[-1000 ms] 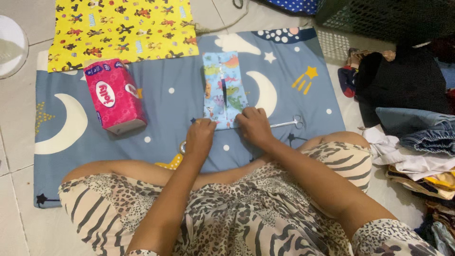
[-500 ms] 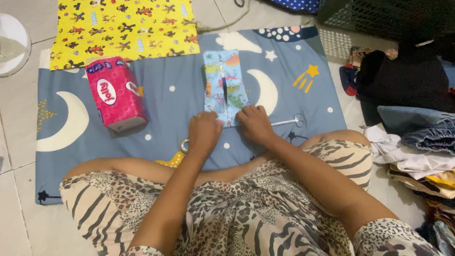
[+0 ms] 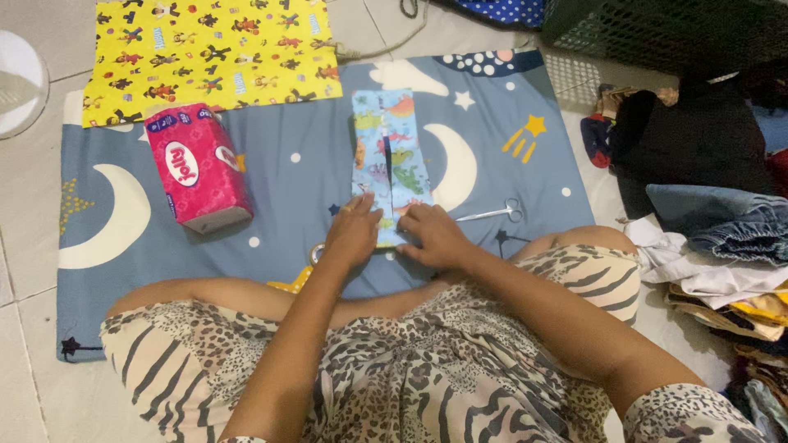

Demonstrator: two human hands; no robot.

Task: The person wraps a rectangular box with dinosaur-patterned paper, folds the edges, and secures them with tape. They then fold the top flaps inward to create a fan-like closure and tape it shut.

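A long folded strip of light blue cloth printed with animals (image 3: 390, 152) lies upright on a blue mat with moons and stars (image 3: 295, 184). My left hand (image 3: 355, 232) presses flat on the strip's near left corner. My right hand (image 3: 432, 235) presses on its near right corner, fingers spread. Neither hand grips anything. A dark slit runs down the strip's middle fold.
A pink tissue pack (image 3: 197, 166) lies left of the strip. Small scissors (image 3: 492, 212) rest just right of my right hand. Yellow printed cloth (image 3: 209, 49) lies at the far left. Piled clothes (image 3: 714, 246) and a dark basket (image 3: 665, 33) fill the right side.
Both hands have slid a little forward onto the near end of the strip, which lies about where it was.
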